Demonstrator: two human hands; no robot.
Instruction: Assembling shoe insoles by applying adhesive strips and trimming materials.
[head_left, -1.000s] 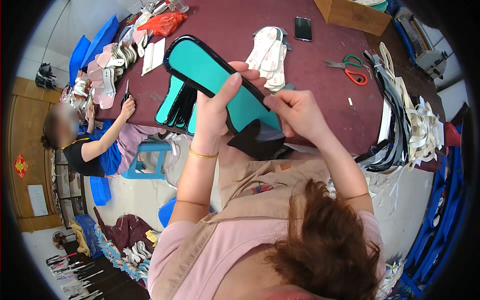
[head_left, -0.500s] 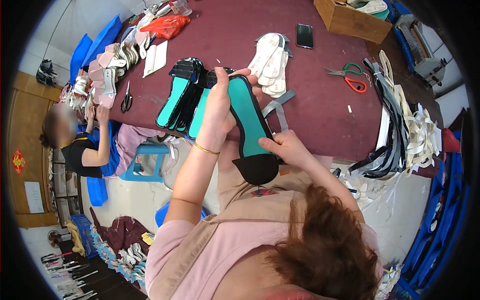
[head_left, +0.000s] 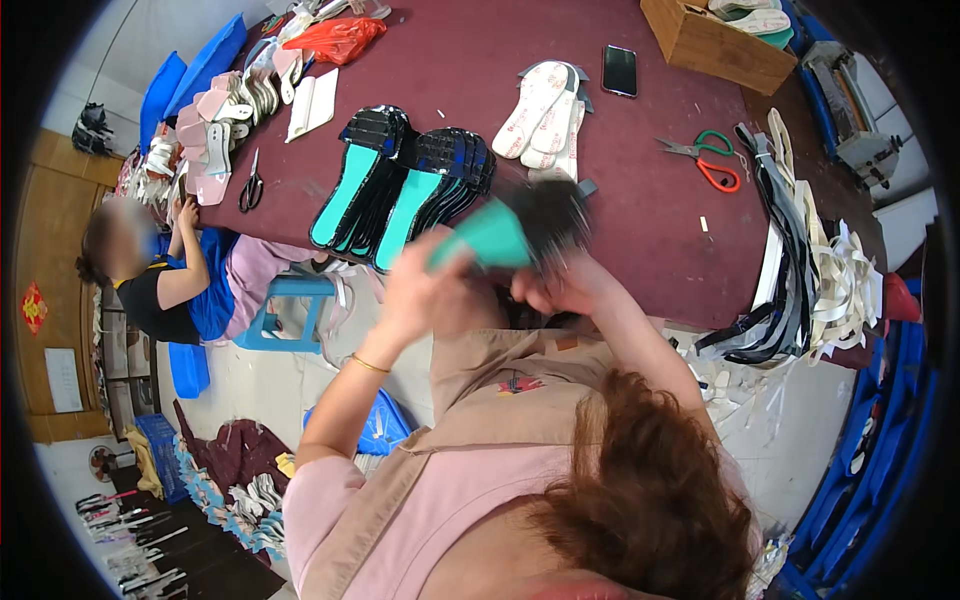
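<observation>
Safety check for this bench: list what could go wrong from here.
1. The teal and black insole is blurred between the left hand and right hand, held off the table; it could slip and fall to the floor.
2. The fanned stack of teal insoles lies near the table's edge; an elbow might push some off.
3. The red and green scissors lie loose within reach; a careless grab could nick a finger.

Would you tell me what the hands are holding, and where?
Both hands hold one blurred teal-and-black insole: left hand near its teal end, right hand under its black end.
</observation>
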